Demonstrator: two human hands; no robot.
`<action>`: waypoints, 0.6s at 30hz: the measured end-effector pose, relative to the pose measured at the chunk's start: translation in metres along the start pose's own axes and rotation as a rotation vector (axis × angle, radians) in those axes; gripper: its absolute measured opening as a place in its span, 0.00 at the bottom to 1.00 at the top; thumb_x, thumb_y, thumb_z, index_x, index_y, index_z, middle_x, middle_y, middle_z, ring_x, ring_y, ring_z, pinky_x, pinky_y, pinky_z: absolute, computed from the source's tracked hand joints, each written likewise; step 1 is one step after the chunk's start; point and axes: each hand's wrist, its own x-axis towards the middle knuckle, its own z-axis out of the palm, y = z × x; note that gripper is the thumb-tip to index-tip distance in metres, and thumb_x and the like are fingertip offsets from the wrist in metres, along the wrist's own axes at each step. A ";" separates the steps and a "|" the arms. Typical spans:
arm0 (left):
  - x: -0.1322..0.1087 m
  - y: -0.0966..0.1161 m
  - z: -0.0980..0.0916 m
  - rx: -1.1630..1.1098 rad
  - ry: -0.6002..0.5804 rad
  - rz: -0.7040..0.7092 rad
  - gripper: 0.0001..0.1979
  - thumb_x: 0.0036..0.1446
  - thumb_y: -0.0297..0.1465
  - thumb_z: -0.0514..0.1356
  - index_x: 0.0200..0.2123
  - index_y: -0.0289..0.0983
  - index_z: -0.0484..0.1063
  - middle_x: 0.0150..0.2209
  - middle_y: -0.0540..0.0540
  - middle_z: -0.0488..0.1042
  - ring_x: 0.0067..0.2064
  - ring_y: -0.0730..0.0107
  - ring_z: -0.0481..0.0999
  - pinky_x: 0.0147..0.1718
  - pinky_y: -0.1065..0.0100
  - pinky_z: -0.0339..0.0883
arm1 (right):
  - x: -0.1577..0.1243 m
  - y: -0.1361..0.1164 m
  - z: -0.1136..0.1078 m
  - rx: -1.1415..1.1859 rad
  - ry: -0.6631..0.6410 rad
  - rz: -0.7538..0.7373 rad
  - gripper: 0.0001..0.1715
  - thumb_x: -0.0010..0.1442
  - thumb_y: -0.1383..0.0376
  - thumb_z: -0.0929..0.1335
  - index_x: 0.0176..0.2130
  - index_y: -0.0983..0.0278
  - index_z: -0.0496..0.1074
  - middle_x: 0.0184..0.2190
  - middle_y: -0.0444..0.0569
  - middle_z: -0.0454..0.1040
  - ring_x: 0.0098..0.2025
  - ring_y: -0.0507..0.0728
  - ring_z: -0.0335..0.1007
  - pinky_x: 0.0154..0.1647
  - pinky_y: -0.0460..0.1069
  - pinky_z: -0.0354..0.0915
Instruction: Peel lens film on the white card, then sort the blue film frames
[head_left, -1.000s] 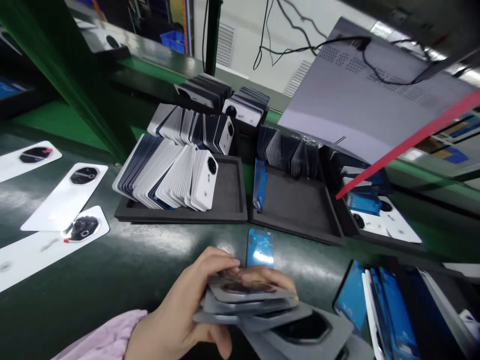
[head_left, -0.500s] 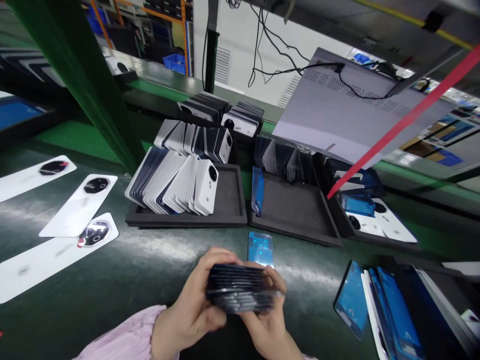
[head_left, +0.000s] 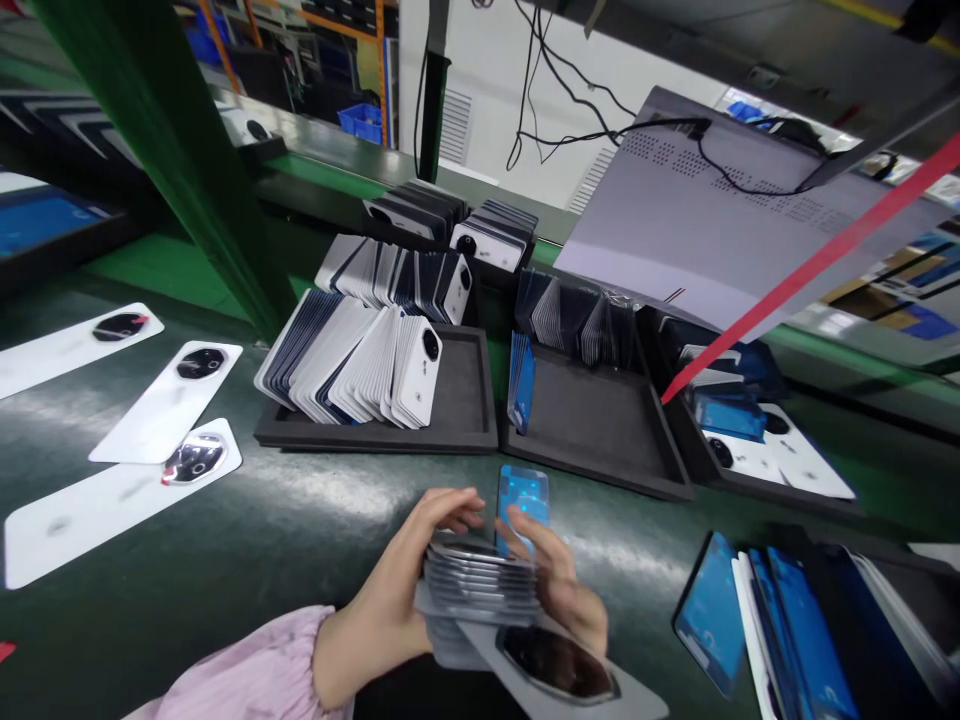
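Observation:
A stack of phone back covers [head_left: 480, 585], seen mostly edge-on, is held between my two hands above the dark worktop. My left hand [head_left: 382, 600] supports its left side, fingers stretched over the top and thumb hidden. Against the right side is my right hand [head_left: 574, 585], blurred, with its index finger raised and other fingers bent around the stack's edge. A pale cover [head_left: 592, 690] with a dark oval camera window sticks out to the lower right, below my right hand. Just behind the fingers, a blue-filmed phone panel [head_left: 525, 485] lies flat, partly covered by them.
Behind stand a black foam tray [head_left: 465, 380] with fanned covers and another foam tray [head_left: 592, 420] with blue-filmed panels. White covers [head_left: 169, 400] lie to the left. Blue panels [head_left: 795, 610] lean at the right. A green post [head_left: 180, 170] and red strip [head_left: 810, 270] cross the view.
The stack has tilted and spread, its edges now grey, and one cover with a camera window protrudes to the lower right. Both hands' fingers have loosened and lifted along its top.

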 end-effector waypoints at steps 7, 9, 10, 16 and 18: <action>0.009 0.007 0.002 -0.008 0.013 0.010 0.24 0.58 0.32 0.73 0.57 0.46 0.72 0.46 0.44 0.82 0.45 0.59 0.83 0.46 0.66 0.76 | 0.022 -0.046 -0.011 0.222 0.037 -0.220 0.08 0.63 0.56 0.76 0.31 0.50 0.79 0.29 0.36 0.76 0.46 0.53 0.78 0.57 0.56 0.74; 0.012 0.011 0.002 0.000 0.000 -0.003 0.17 0.58 0.28 0.72 0.49 0.44 0.76 0.44 0.45 0.83 0.45 0.60 0.84 0.45 0.68 0.76 | 0.028 -0.063 -0.010 0.392 0.110 -0.189 0.08 0.64 0.57 0.76 0.32 0.52 0.77 0.27 0.33 0.74 0.39 0.49 0.77 0.53 0.52 0.77; 0.014 0.012 0.002 0.003 -0.005 -0.009 0.15 0.59 0.27 0.71 0.48 0.44 0.76 0.44 0.45 0.84 0.45 0.60 0.84 0.46 0.68 0.76 | 0.031 -0.069 -0.009 0.478 0.148 -0.174 0.09 0.62 0.59 0.77 0.32 0.53 0.76 0.26 0.31 0.75 0.36 0.48 0.77 0.50 0.50 0.78; 0.013 0.010 0.001 0.016 -0.029 -0.035 0.13 0.62 0.26 0.67 0.49 0.42 0.75 0.46 0.42 0.83 0.47 0.57 0.84 0.47 0.66 0.77 | 0.041 -0.082 -0.017 0.754 0.148 -0.115 0.11 0.61 0.67 0.78 0.34 0.55 0.74 0.29 0.29 0.80 0.27 0.46 0.78 0.36 0.45 0.78; 0.010 0.008 0.000 0.015 -0.043 -0.031 0.13 0.63 0.27 0.66 0.50 0.43 0.75 0.46 0.43 0.83 0.48 0.57 0.84 0.48 0.66 0.76 | 0.045 -0.086 -0.023 0.852 0.153 -0.145 0.12 0.64 0.71 0.76 0.35 0.56 0.74 0.29 0.29 0.81 0.26 0.45 0.80 0.32 0.43 0.75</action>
